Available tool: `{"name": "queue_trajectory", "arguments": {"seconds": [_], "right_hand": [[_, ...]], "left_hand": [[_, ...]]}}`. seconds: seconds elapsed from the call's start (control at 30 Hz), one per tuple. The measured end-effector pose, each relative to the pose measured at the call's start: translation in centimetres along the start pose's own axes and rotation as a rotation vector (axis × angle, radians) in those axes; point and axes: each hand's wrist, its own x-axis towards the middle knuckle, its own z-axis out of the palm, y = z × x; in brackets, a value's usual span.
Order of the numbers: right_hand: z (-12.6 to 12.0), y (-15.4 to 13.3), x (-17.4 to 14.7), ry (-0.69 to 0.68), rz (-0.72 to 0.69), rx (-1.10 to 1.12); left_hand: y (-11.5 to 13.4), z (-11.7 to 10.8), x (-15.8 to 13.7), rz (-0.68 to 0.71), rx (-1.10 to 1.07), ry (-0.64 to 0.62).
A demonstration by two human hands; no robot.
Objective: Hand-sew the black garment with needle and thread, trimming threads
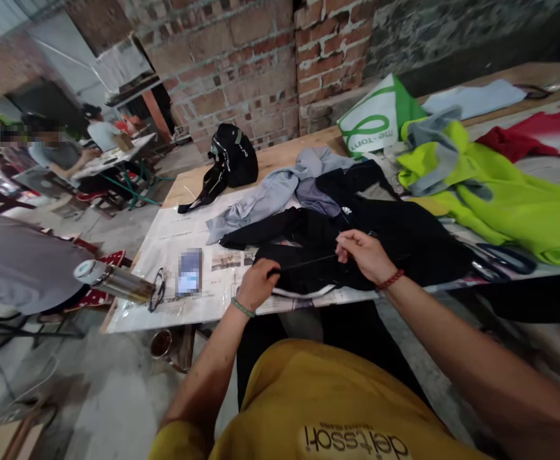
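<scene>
A black garment [399,236] is spread along the front of the table, one sleeve stretching left. My left hand [259,281] is closed on the garment's left part, near a white-edged strip, with thumb and fingers pinched together. Above the cloth, my right hand [365,255] makes a pinch; whatever is between its fingertips is too small to make out. A thin pale line crosses the black cloth between both hands; whether it is a thread or a seam, I cannot tell. Behind lies a grey garment [265,198], partly under the black one.
Left on the table are a phone [190,271], glasses [157,289] and a steel flask [117,281]. A black bag [234,156] stands at the back. Scissors [500,257], a yellow-green garment [510,191] and a green-white bag [376,121] lie right. People sit at left.
</scene>
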Motion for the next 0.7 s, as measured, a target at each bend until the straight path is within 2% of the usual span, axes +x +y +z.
{"name": "queue_trajectory", "arguments": {"seconds": [0.07,0.13,0.23,0.3,0.37,0.43,0.57,0.7], "right_hand": [[1.2,-2.3,0.8,-0.001,-0.07,0.067],[2.5,-5.1,1.5,-0.004,-0.15,0.118],[3.6,-7.9,2.0,-0.026,-0.261,0.148],[3.5,-7.9,1.8,-0.03,-0.288,0.146],[3.0,-6.3,1.1,-0.024,-0.25,0.141],[2.2,-3.7,0.1,-0.021,-0.148,0.138],[1.1,1.0,-2.5,-0.05,0.056,0.172],[1.0,2.8,-3.6,-0.036,0.102,0.239]], "left_hand": [[0.9,-1.9,2.1,0.082,0.092,0.226],[2.1,-3.9,4.3,0.201,0.164,0.39],[3.5,-6.2,6.0,0.364,0.215,0.526],[3.5,-6.4,5.4,0.417,0.213,0.557],[2.4,-5.5,3.4,0.416,0.193,0.527],[0.7,-3.6,0.5,0.361,0.155,0.441],[-2.2,0.4,-5.7,0.129,0.056,0.253],[-3.1,2.7,-8.2,0.011,-0.007,0.162]]}}
